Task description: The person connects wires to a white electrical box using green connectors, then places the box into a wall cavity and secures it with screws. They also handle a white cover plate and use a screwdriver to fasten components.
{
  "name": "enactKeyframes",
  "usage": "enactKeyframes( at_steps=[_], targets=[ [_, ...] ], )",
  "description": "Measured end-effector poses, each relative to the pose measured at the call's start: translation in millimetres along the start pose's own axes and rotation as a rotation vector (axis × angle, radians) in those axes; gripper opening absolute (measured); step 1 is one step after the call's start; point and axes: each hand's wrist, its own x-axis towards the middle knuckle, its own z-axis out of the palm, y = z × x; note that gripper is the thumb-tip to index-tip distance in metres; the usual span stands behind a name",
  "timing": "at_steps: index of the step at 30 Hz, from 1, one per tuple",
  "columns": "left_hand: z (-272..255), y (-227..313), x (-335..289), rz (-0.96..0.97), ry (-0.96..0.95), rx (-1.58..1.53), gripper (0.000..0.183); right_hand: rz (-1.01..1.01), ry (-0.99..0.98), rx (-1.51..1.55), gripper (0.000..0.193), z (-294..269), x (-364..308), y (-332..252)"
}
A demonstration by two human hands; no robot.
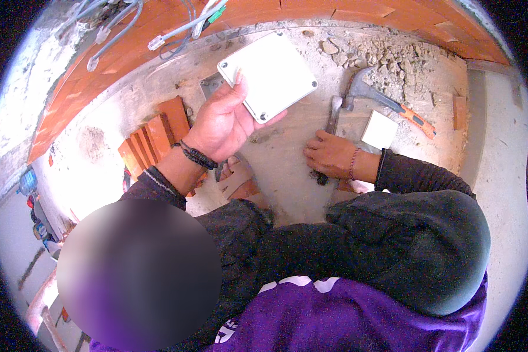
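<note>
My left hand (226, 120) is raised and closed round the edge of a white square cover plate (273, 73) with a screw hole showing in its corners. Its thumb lies on the face of the plate. Part of a grey box (211, 84) shows just behind the plate's left side; I cannot tell whether the two are joined. Low over the floor, my right hand (330, 155) is wrapped round a chisel (332, 119), its shiny metal end pointing away from me. A claw hammer (364, 89) with an orange and black handle lies just beyond that hand.
A small white square piece (380, 129) lies beside my right wrist. Broken rubble (387, 61) is scattered along the far brick wall (346, 13). Orange brick pieces (155, 138) stand at the left. Grey cables (179, 30) with clear plugs hang at the upper left.
</note>
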Motion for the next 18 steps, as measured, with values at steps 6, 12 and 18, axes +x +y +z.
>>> enactKeyframes(
  at_steps=[6,12,18],
  targets=[
    [-4.9,0.9,-2.7,0.007,0.018,0.018,0.053,0.005,-0.099,0.186,0.015,-15.6,-0.6,-2.8],
    [-13.7,2.4,-6.3,0.019,0.071,0.005,0.051,0.186,0.339,0.4,0.03,-77.8,-0.3,28.1],
    [-12.9,6.2,1.2,0.018,0.03,0.006,0.05,-0.024,0.228,0.147,0.026,-24.3,24.1,5.6]
  ],
)
